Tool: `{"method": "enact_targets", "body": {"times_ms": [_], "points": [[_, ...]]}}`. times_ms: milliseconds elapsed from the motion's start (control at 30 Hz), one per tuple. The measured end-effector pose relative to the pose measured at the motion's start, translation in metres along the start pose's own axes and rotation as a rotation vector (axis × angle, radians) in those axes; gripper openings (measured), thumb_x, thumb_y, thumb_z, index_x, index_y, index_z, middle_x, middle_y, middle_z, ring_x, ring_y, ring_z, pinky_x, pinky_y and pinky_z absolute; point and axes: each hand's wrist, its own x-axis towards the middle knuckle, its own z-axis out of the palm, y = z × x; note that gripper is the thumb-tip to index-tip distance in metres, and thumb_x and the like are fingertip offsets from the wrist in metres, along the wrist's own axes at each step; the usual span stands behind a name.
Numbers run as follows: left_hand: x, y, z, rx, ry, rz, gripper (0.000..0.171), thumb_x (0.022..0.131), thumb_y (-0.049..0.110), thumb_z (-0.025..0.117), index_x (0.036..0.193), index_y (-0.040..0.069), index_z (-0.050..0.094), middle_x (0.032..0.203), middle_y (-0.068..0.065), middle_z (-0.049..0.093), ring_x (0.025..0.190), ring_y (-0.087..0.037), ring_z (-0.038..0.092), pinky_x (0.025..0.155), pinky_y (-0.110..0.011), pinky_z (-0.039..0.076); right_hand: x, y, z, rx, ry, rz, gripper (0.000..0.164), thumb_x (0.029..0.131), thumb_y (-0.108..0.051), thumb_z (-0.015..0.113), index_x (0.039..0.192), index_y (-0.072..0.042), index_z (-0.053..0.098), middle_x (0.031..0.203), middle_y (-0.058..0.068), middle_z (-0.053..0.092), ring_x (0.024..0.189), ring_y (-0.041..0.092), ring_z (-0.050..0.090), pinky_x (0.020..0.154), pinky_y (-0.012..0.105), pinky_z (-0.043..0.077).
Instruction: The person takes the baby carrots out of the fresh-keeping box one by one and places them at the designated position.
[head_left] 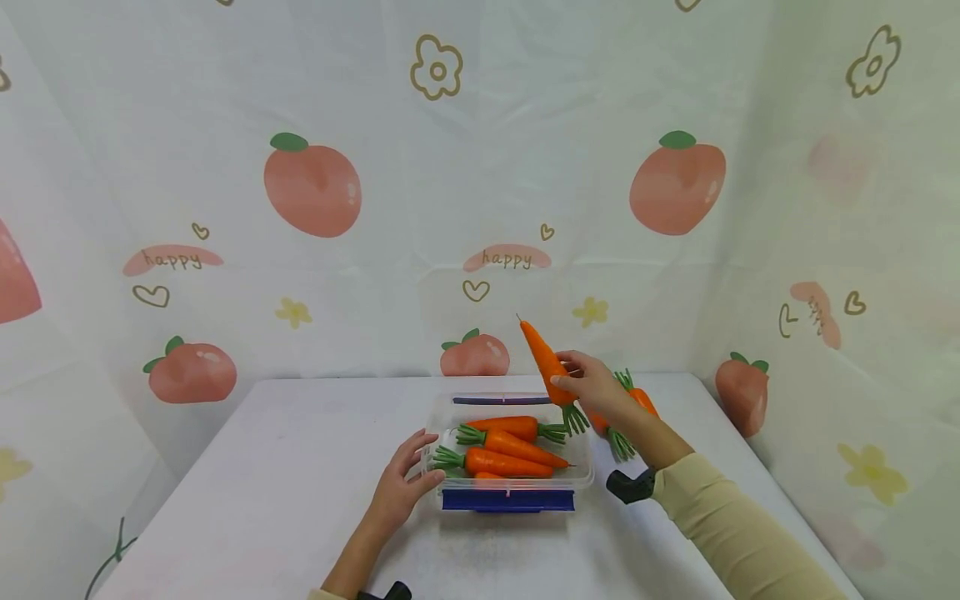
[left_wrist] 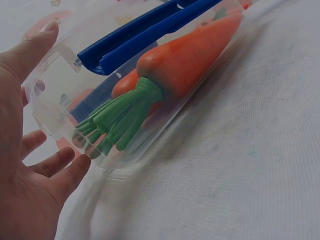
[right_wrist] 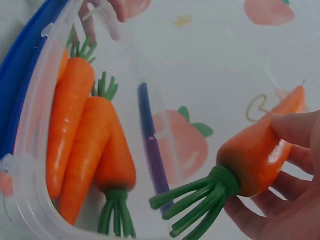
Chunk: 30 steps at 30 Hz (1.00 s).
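Observation:
My right hand [head_left: 600, 387] grips an orange carrot [head_left: 543, 358] by its thick end, above the right back part of a clear plastic box [head_left: 587, 475]. The carrot's thin tip points up and to the left, and its green stems [right_wrist: 205, 200] hang down. Several more carrots [head_left: 517, 463] lie inside the box, side by side. At the box's left end rests my left hand [head_left: 397, 487], thumb at the rim and the other fingers spread along the side wall, as the left wrist view [left_wrist: 37, 165] shows.
To the right of the box, partly behind my right forearm, lie more carrots [head_left: 621, 444] on the white table [head_left: 300, 500]. Blue latch flaps [head_left: 508, 500] hang at the box's front and back. A printed curtain [head_left: 480, 167] stands behind the table.

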Motion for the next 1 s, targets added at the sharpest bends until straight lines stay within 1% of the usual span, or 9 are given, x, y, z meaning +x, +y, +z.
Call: {"method": "enact_targets", "body": {"times_ms": [133, 333, 500, 600, 800, 1000], "points": [[0.000, 0.000, 0.000, -0.008, -0.003, 0.000, 0.057, 0.088, 0.023, 0.072, 0.141, 0.015, 0.051, 0.155, -0.012, 0.030, 0.131, -0.042, 0.041, 0.103, -0.051, 0.040, 0.001, 0.003, -0.012, 0.027, 0.054, 0.020, 0.048, 0.098, -0.018, 0.059, 0.142, -0.003, 0.045, 0.130, 0.023, 0.053, 0.113, 0.037, 0.054, 0.092, 0.046, 0.050], [0.000, 0.000, 0.000, -0.005, -0.002, 0.007, 0.057, 0.088, 0.023, 0.072, 0.141, 0.015, 0.050, 0.155, -0.012, 0.030, 0.131, -0.042, 0.041, 0.102, -0.050, 0.040, 0.002, 0.013, -0.033, 0.055, 0.111, 0.091, 0.054, 0.099, -0.021, 0.057, 0.147, -0.004, 0.038, 0.134, 0.023, 0.047, 0.118, 0.039, 0.050, 0.098, 0.050, 0.046], [0.000, 0.000, 0.000, -0.013, -0.003, 0.010, 0.057, 0.088, 0.023, 0.072, 0.140, 0.015, 0.051, 0.155, -0.012, 0.030, 0.131, -0.042, 0.041, 0.102, -0.050, 0.040, 0.003, 0.030, -0.046, 0.054, 0.182, 0.092, 0.055, 0.099, -0.024, 0.057, 0.147, -0.003, 0.038, 0.135, 0.024, 0.046, 0.119, 0.038, 0.048, 0.101, 0.049, 0.044], [0.001, -0.001, 0.000, -0.012, -0.003, 0.011, 0.057, 0.088, 0.023, 0.072, 0.140, 0.015, 0.051, 0.155, -0.013, 0.030, 0.131, -0.042, 0.041, 0.102, -0.050, 0.040, 0.002, 0.042, -0.053, 0.040, 0.218, 0.101, 0.055, 0.100, -0.026, 0.056, 0.146, -0.003, 0.038, 0.134, 0.024, 0.047, 0.117, 0.038, 0.049, 0.099, 0.048, 0.045], [0.001, -0.001, -0.001, -0.015, -0.003, 0.006, 0.057, 0.088, 0.024, 0.073, 0.140, 0.015, 0.051, 0.155, -0.012, 0.030, 0.131, -0.042, 0.041, 0.102, -0.051, 0.040, -0.001, 0.061, -0.063, 0.020, 0.285, 0.163, 0.057, 0.100, -0.032, 0.055, 0.146, -0.003, 0.037, 0.134, 0.023, 0.046, 0.114, 0.037, 0.049, 0.099, 0.046, 0.045], [0.001, 0.000, 0.000, -0.010, 0.003, 0.000, 0.057, 0.088, 0.024, 0.073, 0.140, 0.015, 0.052, 0.155, -0.011, 0.031, 0.130, -0.042, 0.042, 0.102, -0.051, 0.041, -0.005, 0.080, -0.073, -0.044, 0.373, 0.200, 0.059, 0.099, -0.034, 0.056, 0.144, 0.001, 0.040, 0.130, 0.027, 0.048, 0.110, 0.039, 0.052, 0.094, 0.047, 0.048]]}}
